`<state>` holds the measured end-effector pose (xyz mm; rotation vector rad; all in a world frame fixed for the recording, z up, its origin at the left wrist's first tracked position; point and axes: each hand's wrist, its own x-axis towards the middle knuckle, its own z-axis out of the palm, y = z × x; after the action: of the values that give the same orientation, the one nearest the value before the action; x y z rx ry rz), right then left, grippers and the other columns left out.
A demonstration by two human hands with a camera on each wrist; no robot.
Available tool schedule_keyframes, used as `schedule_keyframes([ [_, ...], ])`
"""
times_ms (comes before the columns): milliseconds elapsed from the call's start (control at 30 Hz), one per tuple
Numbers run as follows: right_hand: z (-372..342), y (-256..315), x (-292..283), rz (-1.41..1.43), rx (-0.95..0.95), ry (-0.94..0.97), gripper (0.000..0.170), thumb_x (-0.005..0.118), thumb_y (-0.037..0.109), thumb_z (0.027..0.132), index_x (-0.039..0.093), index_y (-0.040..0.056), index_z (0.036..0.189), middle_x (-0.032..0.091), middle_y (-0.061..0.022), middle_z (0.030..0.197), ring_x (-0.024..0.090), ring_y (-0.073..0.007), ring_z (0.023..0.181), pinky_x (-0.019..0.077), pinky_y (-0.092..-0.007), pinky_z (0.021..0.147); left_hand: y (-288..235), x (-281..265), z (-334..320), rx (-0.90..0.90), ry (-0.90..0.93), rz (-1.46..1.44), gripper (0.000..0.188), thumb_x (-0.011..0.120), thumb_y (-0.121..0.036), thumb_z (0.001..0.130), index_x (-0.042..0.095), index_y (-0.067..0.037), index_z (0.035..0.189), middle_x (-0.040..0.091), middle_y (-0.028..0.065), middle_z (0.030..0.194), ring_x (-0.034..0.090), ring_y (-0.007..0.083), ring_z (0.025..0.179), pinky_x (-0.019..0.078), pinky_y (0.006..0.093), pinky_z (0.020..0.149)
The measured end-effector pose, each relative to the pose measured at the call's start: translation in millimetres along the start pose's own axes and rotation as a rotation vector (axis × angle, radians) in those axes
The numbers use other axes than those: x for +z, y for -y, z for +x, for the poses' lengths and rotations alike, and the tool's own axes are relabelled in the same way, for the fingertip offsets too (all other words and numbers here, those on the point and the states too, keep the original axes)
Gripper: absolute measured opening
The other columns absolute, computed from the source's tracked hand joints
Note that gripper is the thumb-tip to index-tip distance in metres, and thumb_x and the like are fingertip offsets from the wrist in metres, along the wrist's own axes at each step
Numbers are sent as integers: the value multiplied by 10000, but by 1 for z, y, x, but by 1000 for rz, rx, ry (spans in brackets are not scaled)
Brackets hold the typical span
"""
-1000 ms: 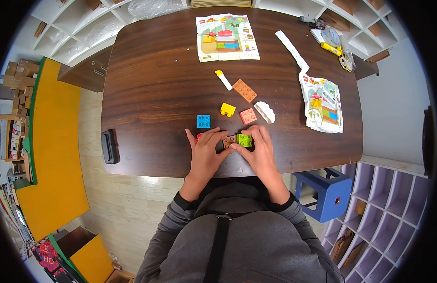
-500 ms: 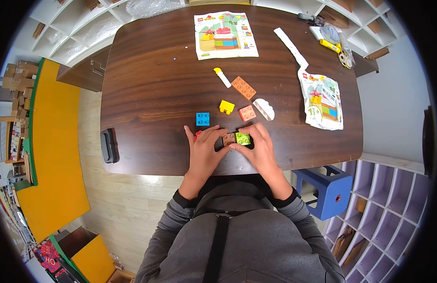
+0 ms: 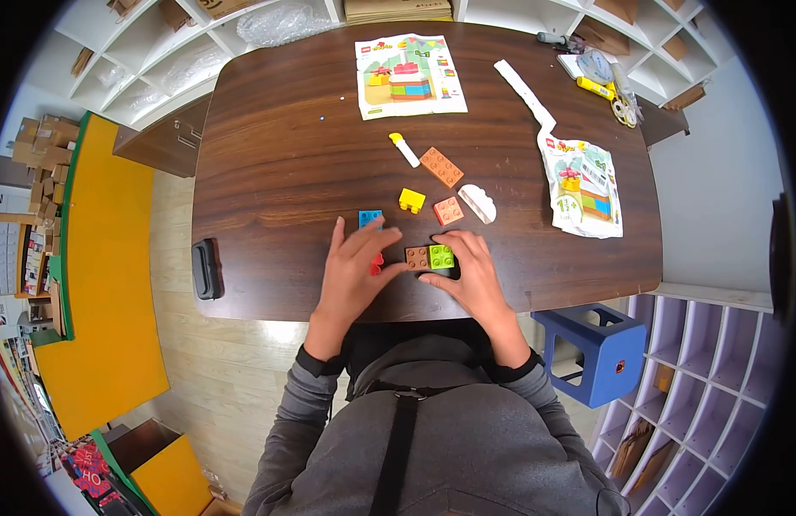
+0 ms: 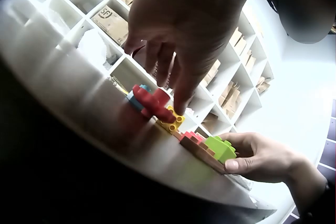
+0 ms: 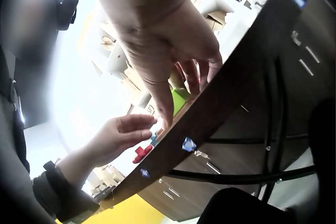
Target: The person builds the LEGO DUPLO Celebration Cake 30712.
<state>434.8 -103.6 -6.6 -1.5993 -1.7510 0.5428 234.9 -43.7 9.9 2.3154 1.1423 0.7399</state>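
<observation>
My right hand [image 3: 473, 279] pinches a lime green toy brick [image 3: 442, 256] between thumb and fingers near the table's front edge. The green brick sits on the right part of a brown studded brick [image 3: 417, 258], whose left studs show bare. Fingers spread and holding nothing, my left hand [image 3: 348, 275] hovers to the left of them. Under it lies a red flower-shaped piece [image 4: 151, 102], partly hidden by the hand in the head view. A blue brick [image 3: 370, 217] is just beyond the left fingertips, which overlap it.
Farther out on the table [image 3: 269, 172] lie a yellow brick [image 3: 411, 200], a coral brick [image 3: 448, 211], a white rounded piece [image 3: 477, 204], an orange-brown brick [image 3: 441, 167] and a white-and-yellow candle piece [image 3: 404, 150]. An instruction sheet [image 3: 412, 77], an opened packet [image 3: 583, 189] and a black case [image 3: 205, 269] lie around them.
My left hand has let go of the brown brick's side and moved left, its fingers spreading over the red piece. My right hand stays on the green brick.
</observation>
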Motion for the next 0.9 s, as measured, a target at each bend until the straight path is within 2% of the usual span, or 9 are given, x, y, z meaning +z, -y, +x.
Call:
schedule_keyframes([
  [133, 1, 1, -15, -2, -3, 84, 514, 746, 106, 680, 562, 30, 1154, 539, -119, 1143, 498, -320, 1051, 420, -389, 912, 8, -8, 11, -71, -80, 65, 412, 751, -119, 713, 615, -74, 1099, 601, 70, 1188, 519, 297, 1178, 278, 513, 1067],
  [233, 3, -2, -25, 25, -47, 112, 470, 711, 59, 701, 565, 33, 1147, 558, -117, 1120, 507, -321, 1046, 422, -398, 907, 16, -5, 12, -82, -70, 67, 425, 722, -46, 720, 599, -47, 1127, 562, 97, 1238, 505, 320, 1186, 356, 447, 1034],
  [333, 1, -9, -23, 50, -48, 121, 453, 720, 71, 709, 584, 40, 1140, 586, -125, 1096, 529, -320, 1028, 436, -383, 884, 20, -1, 10, -114, -42, 1, 421, 694, -28, 738, 579, -38, 1143, 567, 107, 1203, 517, 321, 1147, 405, 443, 980],
  [400, -1, -9, -22, 58, -46, 109, 445, 720, 71, 709, 590, 43, 1134, 594, -126, 1075, 539, -319, 1011, 442, -382, 872, 17, -2, 12, -180, -44, -114, 369, 685, -10, 739, 601, -16, 1098, 595, 123, 1137, 558, 330, 1055, 455, 390, 908],
  [500, -2, -9, -21, 73, -34, 94, 436, 722, 72, 709, 597, 47, 1126, 605, -123, 1052, 551, -316, 989, 449, -381, 855, 1, -13, 12, -137, -17, -146, 316, 679, -2, 740, 619, -6, 1051, 615, 127, 1077, 578, 327, 992, 480, 363, 845],
  [633, -3, -12, -20, 108, -24, 79, 430, 731, 75, 702, 608, 46, 1112, 617, -117, 1034, 564, -311, 969, 454, -375, 840, -23, -21, 14, -122, -1, -202, 347, 703, 19, 707, 637, -12, 1046, 624, 123, 1093, 602, 305, 976, 477, 337, 846],
  [700, -2, -12, -19, 121, -36, 75, 422, 726, 69, 698, 606, 44, 1102, 616, -120, 1017, 560, -315, 953, 453, -381, 835, -29, -15, 14, -40, 51, -216, 354, 702, 26, 697, 632, -17, 1042, 624, 123, 1076, 599, 313, 965, 471, 350, 861],
  [800, -1, -13, -21, 132, -28, 82, 419, 731, 61, 688, 616, 44, 1090, 621, -121, 1006, 564, -312, 945, 455, -378, 830, -31, 6, 7, -67, 126, -167, 350, 694, 31, 697, 622, -22, 1036, 622, 117, 1053, 594, 323, 949, 449, 372, 907],
  [900, -2, -13, -23, 134, 13, 101, 422, 741, 52, 678, 630, 47, 1085, 629, -117, 1007, 573, -304, 951, 461, -367, 828, -36, 14, 4, -112, 91, -183, 338, 689, 25, 704, 615, -32, 1029, 617, 106, 1018, 593, 325, 922, 427, 396, 946],
])
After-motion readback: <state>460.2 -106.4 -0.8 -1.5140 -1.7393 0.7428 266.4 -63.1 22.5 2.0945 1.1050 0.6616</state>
